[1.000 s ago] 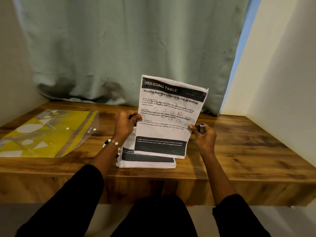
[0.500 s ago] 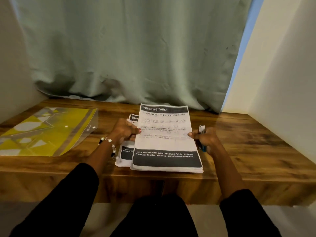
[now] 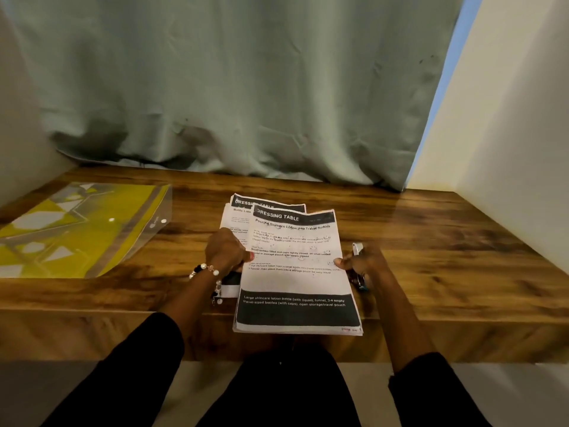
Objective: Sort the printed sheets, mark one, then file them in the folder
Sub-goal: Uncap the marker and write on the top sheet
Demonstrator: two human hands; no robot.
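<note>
A person sits at a wood desk (image 3: 431, 241). The left hand (image 3: 226, 252) pinches the left edge of a top sheet (image 3: 295, 272). The right hand (image 3: 361, 261) pinches its right edge with thumb and finger, and its other fingers are curled round a pen (image 3: 357, 249). The pen sticks up past the hand, just beside the sheet.

The sheet is headed "DRESSING TABLE". Its near end hangs over the front edge of the desk. Under it lies a pile (image 3: 243, 217) of more sheets, which peeks out at the far left. The left hand covers part of the pile. A bead bracelet (image 3: 204, 269) is on the left wrist.

The folder (image 3: 77, 229) lies flat on the far left of the desk, well apart from the sheets. It is clear and yellow, with a white snap. Nothing lies between it and the pile.

A green curtain (image 3: 231, 87) hangs behind the desk and touches its back edge. A pale wall (image 3: 508, 149) stands on the right side.
</note>
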